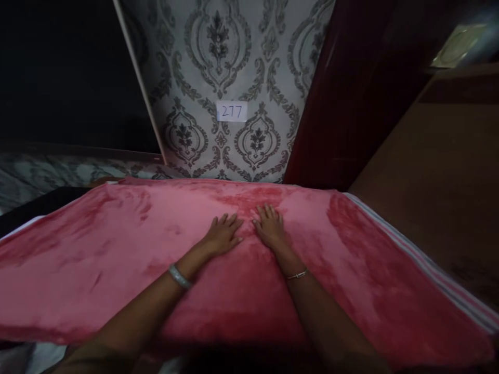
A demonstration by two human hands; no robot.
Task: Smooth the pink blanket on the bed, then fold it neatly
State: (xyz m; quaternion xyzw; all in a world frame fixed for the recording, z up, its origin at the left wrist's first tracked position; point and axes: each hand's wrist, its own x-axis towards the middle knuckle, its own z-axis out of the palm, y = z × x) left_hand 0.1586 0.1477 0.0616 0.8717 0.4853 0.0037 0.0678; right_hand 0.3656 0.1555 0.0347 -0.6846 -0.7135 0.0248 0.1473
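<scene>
both palms flat on pink plush cloth [234, 296], gripping nothing.
left hand [223, 235] and right hand [270, 226] sit close together, not touching, fingers extended, near cloth's far edge. cloth lies spread across the surface in front of the person, light and dark patches in the pile. striped fabric [423, 255] shows along its right side. paper label [232, 111] "277" on patterned wall [218, 47] beyond.
</scene>
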